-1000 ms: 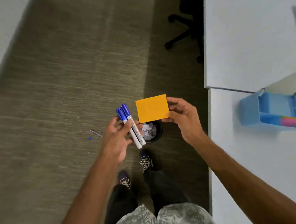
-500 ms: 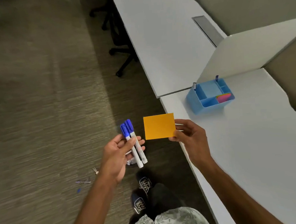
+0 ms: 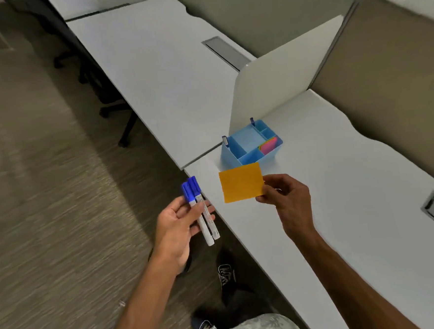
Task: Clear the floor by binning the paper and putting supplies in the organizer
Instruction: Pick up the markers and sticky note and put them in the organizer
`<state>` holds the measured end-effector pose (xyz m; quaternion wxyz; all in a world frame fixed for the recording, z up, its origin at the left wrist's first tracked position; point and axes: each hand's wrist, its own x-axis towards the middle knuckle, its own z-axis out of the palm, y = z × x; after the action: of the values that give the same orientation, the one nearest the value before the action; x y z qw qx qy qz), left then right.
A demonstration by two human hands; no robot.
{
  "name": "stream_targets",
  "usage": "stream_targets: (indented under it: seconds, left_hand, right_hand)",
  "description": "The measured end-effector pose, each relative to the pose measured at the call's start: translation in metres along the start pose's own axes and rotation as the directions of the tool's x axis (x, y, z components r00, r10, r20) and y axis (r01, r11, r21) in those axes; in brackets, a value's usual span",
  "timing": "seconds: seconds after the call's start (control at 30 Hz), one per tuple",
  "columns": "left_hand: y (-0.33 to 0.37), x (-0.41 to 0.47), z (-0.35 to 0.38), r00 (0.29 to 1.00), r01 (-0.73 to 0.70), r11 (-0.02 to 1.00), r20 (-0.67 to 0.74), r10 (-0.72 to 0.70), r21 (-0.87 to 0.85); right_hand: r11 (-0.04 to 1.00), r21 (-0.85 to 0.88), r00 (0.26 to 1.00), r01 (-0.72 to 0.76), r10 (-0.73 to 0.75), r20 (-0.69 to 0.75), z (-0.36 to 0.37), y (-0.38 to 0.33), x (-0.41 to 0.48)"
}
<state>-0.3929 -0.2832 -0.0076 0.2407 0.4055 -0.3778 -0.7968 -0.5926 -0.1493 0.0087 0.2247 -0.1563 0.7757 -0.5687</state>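
- The left hand (image 3: 175,226), at lower centre of the frame, is closed around two markers (image 3: 201,211): thumb across the barrels, fingers curled behind them.
- The markers lie side by side and touching, with white barrels and deep blue caps. The caps point toward the top of the frame and the barrel ends stick out below the fingers. There is small print on the barrels, too blurred to read.
- The right hand (image 3: 286,200), just right of centre, pinches an orange paper pad (image 3: 241,182) by its right edge between thumb and fingertips.
- The pad is a plain flat rectangle, bright orange, unmarked on the face that shows. It is held in the air above the near edge of the white worktop (image 3: 355,206), tilted slightly.
- The light blue organizer (image 3: 245,149) stands on the worktop just above the pad in the frame, close to the white divider panel (image 3: 282,82). It is an open box split into several compartments. Pink and other bright sheets fill the right-hand compartment; the large middle one looks bare.
- Two small dark-tipped items stand at the organizer's upper and left corners; they are probably pens or clips, but I cannot tell which.
- The markers are held over the carpeted floor (image 3: 46,202), just left of the worktop's edge and well apart from the organizer.
- On the carpet at lower left lie a few small pale bits (image 3: 121,303), too blurred to identify.
- Dark shoes (image 3: 226,274) show at the bottom centre, beside the worktop's edge.
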Motion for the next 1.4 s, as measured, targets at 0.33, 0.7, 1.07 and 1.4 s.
stream_targets:
  seconds: [0.33,0.7,1.07,1.4]
  left_hand:
    - [0.011,0.077,0.090,0.996,0.072,0.989,0.040,-0.078,0.133]
    - [-0.003,0.125,0.131,0.987,0.159,0.966,-0.012,-0.159,0.206]
    - [-0.013,0.146,0.142,0.975,0.224,0.950,-0.061,-0.215,0.219]
    - [-0.012,0.152,0.145,0.970,0.241,0.942,-0.083,-0.228,0.232]
  right_hand:
    - [0.928,-0.305,0.967,0.216,-0.246,-0.065,-0.051,0.010,0.141]
    - [0.407,-0.681,0.766,0.609,-0.524,0.372,-0.062,0.032,0.269]
    - [0.329,-0.688,0.760,0.647,-0.348,0.549,-0.044,0.066,0.305]
    - [0.296,-0.744,0.790,0.599,-0.368,0.489,-0.031,0.091,0.306]
